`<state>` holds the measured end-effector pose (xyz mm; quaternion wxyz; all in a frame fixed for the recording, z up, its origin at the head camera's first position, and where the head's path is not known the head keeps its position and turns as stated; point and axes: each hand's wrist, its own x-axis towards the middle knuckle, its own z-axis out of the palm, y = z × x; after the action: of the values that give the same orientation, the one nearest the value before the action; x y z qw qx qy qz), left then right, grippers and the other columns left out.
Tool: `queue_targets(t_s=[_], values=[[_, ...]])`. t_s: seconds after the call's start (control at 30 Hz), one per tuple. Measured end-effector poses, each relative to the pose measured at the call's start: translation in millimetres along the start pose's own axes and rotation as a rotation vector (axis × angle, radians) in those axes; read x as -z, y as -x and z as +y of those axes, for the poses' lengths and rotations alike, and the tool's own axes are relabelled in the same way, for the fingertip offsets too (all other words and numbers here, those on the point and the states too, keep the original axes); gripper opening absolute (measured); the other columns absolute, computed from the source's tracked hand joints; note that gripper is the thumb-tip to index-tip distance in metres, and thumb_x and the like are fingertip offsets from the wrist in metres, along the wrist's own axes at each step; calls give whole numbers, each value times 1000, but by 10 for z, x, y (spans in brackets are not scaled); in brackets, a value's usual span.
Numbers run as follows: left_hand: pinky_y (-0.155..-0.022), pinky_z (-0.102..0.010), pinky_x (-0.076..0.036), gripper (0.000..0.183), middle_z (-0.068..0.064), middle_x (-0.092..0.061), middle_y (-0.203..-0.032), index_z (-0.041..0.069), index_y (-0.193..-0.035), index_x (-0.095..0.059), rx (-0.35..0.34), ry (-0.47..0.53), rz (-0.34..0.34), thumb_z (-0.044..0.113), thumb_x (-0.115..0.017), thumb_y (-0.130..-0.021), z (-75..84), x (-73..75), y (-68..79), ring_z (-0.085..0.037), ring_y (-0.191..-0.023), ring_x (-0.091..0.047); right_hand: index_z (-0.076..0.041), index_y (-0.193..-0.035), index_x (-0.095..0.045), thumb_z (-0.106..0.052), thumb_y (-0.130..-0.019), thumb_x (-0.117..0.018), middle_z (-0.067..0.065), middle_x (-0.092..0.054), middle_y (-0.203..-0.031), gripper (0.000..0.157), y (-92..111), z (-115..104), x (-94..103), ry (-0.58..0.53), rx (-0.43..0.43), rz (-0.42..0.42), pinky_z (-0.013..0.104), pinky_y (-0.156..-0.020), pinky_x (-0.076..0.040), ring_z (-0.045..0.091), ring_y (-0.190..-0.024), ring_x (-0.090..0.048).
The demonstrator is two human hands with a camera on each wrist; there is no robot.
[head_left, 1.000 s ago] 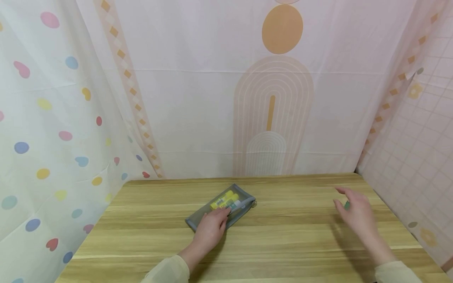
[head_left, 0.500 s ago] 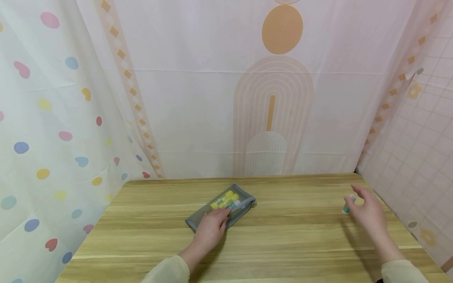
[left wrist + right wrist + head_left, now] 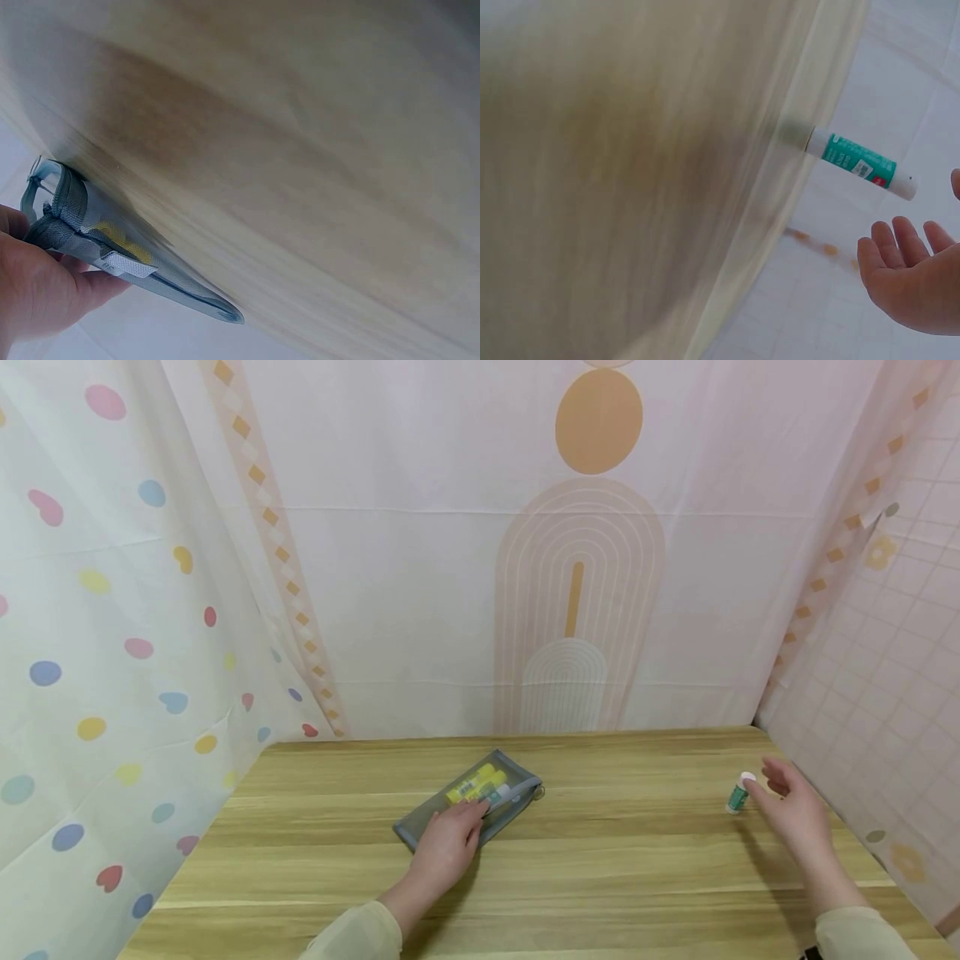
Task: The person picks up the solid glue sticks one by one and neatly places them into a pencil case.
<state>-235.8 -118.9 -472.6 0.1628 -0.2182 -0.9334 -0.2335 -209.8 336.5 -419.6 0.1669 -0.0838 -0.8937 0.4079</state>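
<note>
A grey mesh zipper pouch (image 3: 414, 828) lies on the table with yellow and white-green glue sticks (image 3: 477, 785) visible inside it. My left hand (image 3: 446, 847) holds its near edge; in the left wrist view the fingers and thumb are at the zippered side of the pouch (image 3: 71, 199). Toward the right of the table, a white glue stick (image 3: 738, 793) with a teal label stands upright. Just right of it is my right hand (image 3: 797, 814), its fingers loosely bent and nothing in them. The right wrist view shows a gap between this hand (image 3: 915, 281) and the glue stick (image 3: 861, 161).
The wooden table (image 3: 615, 877) spans the space in front of me. A patterned curtain (image 3: 420, 610) hangs along its back edge, with a dotted curtain (image 3: 135, 693) at the left and a checked one (image 3: 892, 693) at the right. A small metal ring (image 3: 539, 792) hangs from the pouch's corner.
My right hand has let go of the glue stick and drawn back to the right, leaving it standing on the table. The left hand and the pouch have stayed in place.
</note>
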Motion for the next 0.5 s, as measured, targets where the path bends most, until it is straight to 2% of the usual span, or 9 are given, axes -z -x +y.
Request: queue_targets(t_s=[0.2, 0.3, 0.37, 0.43, 0.5], values=[[-91, -70, -43, 29, -16, -68, -122, 5, -123, -68, -1, -1, 2, 5, -65, -94, 5, 3, 2, -36, -115, -62, 14, -143, -34, -30, -102, -55, 40, -41, -138, 64, -17, 51, 4, -6, -23, -20, 59, -98, -39, 55, -124, -44], [-91, -71, -43, 29, -16, -68, -121, 5, -123, -68, -7, -4, 6, 5, -65, -94, 8, 3, 6, -36, -114, -63, 13, -140, -38, -30, -101, -56, 39, -45, -135, 62, -33, 88, -8, 17, -26, -7, 39, -90, -46, 53, -120, -48], [-91, -70, -43, 29, -16, -68, -121, 5, -122, -69, -9, -6, 8, 5, -66, -93, 9, 3, 7, -36, -114, -63, 14, -139, -41, -29, -100, -57, 39, -48, -133, 60, -42, 112, -19, 30, -26, 3, 26, -82, -43, 51, -117, -51], [-91, -70, -43, 29, -15, -68, -121, 5, -122, -69, -8, -7, 8, 5, -66, -93, 6, 2, 7, -36, -114, -63, 14, -138, -42, -29, -100, -57, 38, -49, -132, 59, -49, 129, -26, 41, -31, 6, 20, -76, -39, 50, -115, -52], [-91, -70, -43, 29, -15, -68, -121, 5, -123, -69, -5, -6, 8, 5, -66, -93, 5, 4, 4, -35, -114, -63, 14, -138, -42, -30, -100, -57, 38, -49, -131, 59, -52, 136, -29, 43, -36, 2, 22, -76, -39, 50, -115, -52]])
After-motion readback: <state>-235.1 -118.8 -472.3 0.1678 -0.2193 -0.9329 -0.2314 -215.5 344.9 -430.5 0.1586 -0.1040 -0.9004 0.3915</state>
